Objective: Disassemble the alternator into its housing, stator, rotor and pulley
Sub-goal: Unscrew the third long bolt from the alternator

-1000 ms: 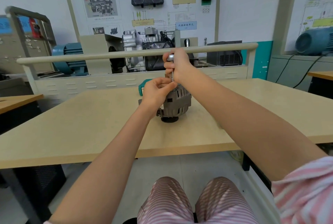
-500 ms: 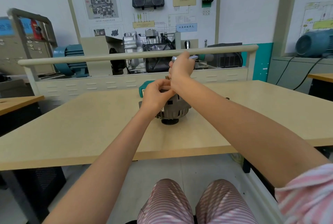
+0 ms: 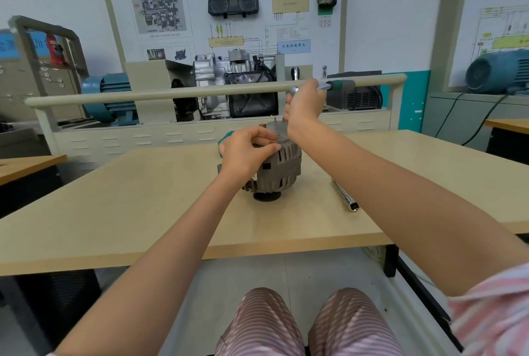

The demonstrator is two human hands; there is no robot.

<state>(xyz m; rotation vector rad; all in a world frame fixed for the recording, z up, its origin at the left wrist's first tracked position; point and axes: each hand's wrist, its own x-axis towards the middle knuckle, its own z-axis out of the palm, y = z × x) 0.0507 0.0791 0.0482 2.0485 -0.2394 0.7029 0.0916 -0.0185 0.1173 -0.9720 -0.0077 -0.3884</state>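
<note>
A grey alternator (image 3: 282,171) stands on the beige table (image 3: 143,212), its black pulley (image 3: 266,197) facing down. My left hand (image 3: 247,151) grips the alternator's upper left edge. My right hand (image 3: 303,106) is curled round a ratchet wrench (image 3: 326,86) held above the alternator's top; the chrome head shows at my fingers and the green handle points right. A thin stud (image 3: 275,121) sticks up from the top face. Where the tool meets the alternator is hidden behind my right hand.
A chrome socket extension (image 3: 345,195) lies on the table right of the alternator, beside my right forearm. Something teal (image 3: 224,139) sits behind my left hand. A training bench with a beige rail (image 3: 171,95) and a gearbox stands behind the table.
The wrench handle has swung to the right and my right hand has shifted right with it. The chrome extension on the table has come into view. My left hand stays on the alternator.
</note>
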